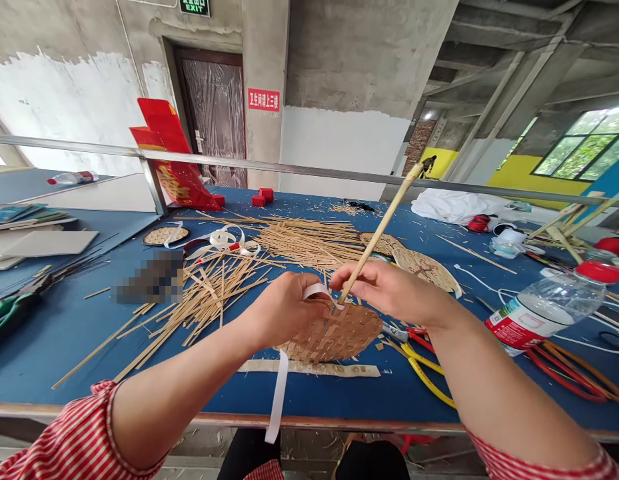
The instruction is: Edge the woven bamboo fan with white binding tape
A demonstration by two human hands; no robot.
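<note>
A round woven piece of tan strips (339, 337) stands tilted above the blue table, a thin stick (384, 230) rising from its upper edge. My left hand (289, 307) is closed at the upper left edge, pinching white ribbon (316, 289) against the weave. The ribbon's loose end hangs over the table's front edge. My right hand (374, 287) has its fingers closed round the foot of the stick, where the ribbon meets the rim. The fingertips of both hands are partly hidden.
Loose strips (309, 240) lie behind and left. Yellow-handled pliers (422, 363) and a water bottle (549, 307) are to the right. A flat strip (334, 369) lies in front, and a woven fan (426, 268) behind. A metal rail (289, 170) crosses the back.
</note>
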